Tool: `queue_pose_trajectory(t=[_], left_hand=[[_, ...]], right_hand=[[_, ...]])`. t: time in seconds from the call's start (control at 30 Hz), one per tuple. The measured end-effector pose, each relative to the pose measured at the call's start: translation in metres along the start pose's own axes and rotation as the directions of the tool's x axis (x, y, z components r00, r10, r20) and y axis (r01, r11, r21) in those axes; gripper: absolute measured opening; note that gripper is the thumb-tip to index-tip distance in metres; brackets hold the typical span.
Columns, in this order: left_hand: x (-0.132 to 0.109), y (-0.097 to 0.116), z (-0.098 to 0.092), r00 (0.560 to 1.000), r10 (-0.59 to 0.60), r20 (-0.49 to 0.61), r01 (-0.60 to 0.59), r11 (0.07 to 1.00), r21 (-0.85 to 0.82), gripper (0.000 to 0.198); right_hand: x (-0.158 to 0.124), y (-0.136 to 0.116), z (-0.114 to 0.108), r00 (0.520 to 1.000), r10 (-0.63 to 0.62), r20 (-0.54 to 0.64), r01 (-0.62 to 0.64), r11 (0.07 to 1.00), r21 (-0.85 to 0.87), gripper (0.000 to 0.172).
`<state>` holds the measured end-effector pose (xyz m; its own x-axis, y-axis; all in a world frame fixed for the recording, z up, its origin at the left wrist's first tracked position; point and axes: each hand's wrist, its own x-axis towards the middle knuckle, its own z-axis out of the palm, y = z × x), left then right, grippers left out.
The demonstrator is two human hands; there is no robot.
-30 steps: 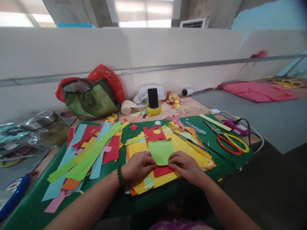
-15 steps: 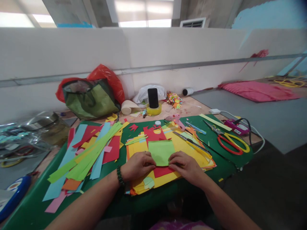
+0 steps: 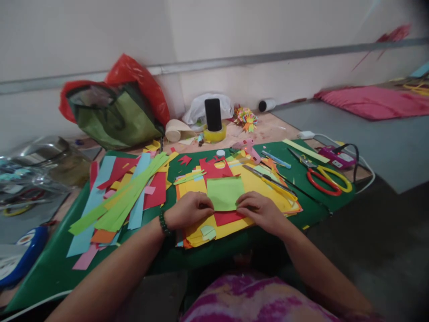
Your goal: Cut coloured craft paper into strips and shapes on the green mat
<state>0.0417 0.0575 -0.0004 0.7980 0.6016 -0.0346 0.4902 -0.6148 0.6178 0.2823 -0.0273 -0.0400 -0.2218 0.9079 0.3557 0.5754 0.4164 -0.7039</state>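
Observation:
A light green sheet of paper [image 3: 225, 193] lies between my hands, over red and yellow sheets. My left hand [image 3: 190, 210] pinches its lower left corner between thumb and fingers. At the lower right corner, my right hand [image 3: 259, 210] grips the same sheet the same way. Beneath is a stack of yellow paper [image 3: 231, 230], with a piece of red paper [image 3: 228, 218] showing just under the green edge. A small pale green paper scrap [image 3: 208, 232] rests on the stack near my left hand.
Cut green paper strips [image 3: 134, 197] spread on the left of the green mat [image 3: 177, 261]. To the right lie a yellow-handled cutter [image 3: 273, 182], scissors [image 3: 323, 179] and a pink glue gun [image 3: 250, 150]. Behind stand a phone [image 3: 213, 114] on a tape roll [image 3: 215, 134] and a green bag [image 3: 115, 118].
The camera has tilted downward, so the table sits higher in view and more of my patterned clothing shows. Both hands still grip the green paper's lower corners.

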Motion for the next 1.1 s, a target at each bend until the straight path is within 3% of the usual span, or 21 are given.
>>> queue_pose_trajectory(t=[0.4,0.6,0.77,0.93,1.1], left_hand=[[0.001,0.002,0.004,0.998,-0.063,-0.020,0.064,0.994,0.084,0.011],[0.002,0.003,0.013,0.992,0.010,-0.124,0.003,0.995,0.100,0.011],[0.005,0.004,0.016,0.992,0.066,-0.103,-0.058,0.996,0.073,0.015],[0.004,0.011,0.015,0.994,0.030,-0.103,-0.020,0.995,0.100,0.016],[0.005,0.015,0.016,0.992,-0.086,-0.096,0.095,0.991,0.093,0.014]], right_hand=[[0.004,0.000,0.000,0.994,0.097,-0.054,-0.095,0.995,0.026,0.017],[0.004,-0.002,-0.003,0.997,0.068,-0.037,-0.068,0.998,0.009,0.018],[0.004,-0.004,-0.003,0.998,0.055,-0.044,-0.055,0.999,0.001,0.018],[0.003,-0.008,-0.006,0.997,0.078,-0.009,-0.079,0.995,-0.060,0.016],[0.003,-0.011,-0.013,0.984,0.164,0.064,-0.146,0.964,-0.220,0.016]])
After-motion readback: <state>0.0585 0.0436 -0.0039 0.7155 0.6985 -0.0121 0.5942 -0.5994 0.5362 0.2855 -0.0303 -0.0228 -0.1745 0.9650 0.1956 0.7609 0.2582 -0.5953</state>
